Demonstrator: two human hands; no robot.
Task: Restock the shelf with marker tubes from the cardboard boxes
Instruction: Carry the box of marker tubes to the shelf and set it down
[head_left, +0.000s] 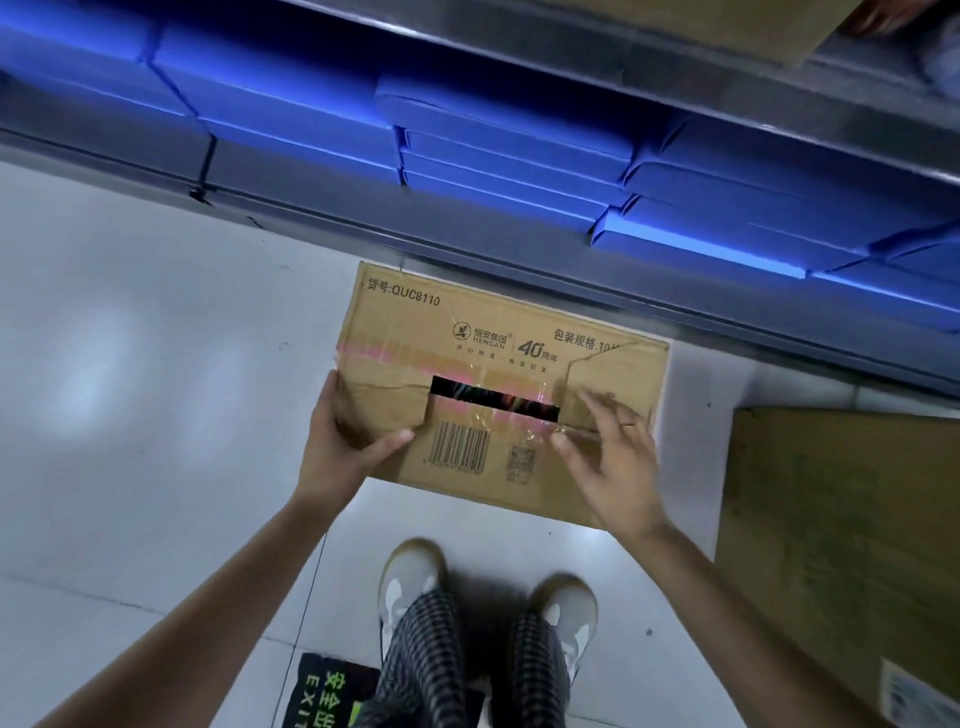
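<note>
Gripping taped rectangular cardboard box, left hand.

— What colour is the cardboard box?
— Plain brown, with dark print, a black barcode, a pink streak along its tape and a black slot.
— And the shelf?
— Grey metal, stacked with blue boxes.
— The floor?
— Pale grey-white tiles. The trousers are black-and-white checked, the shoes white and grey with tan toes.

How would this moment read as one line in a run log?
stage: opening box | cardboard box: on floor, taped | left hand: holds box's left edge | right hand: open over tape | shelf: blue packs
</note>
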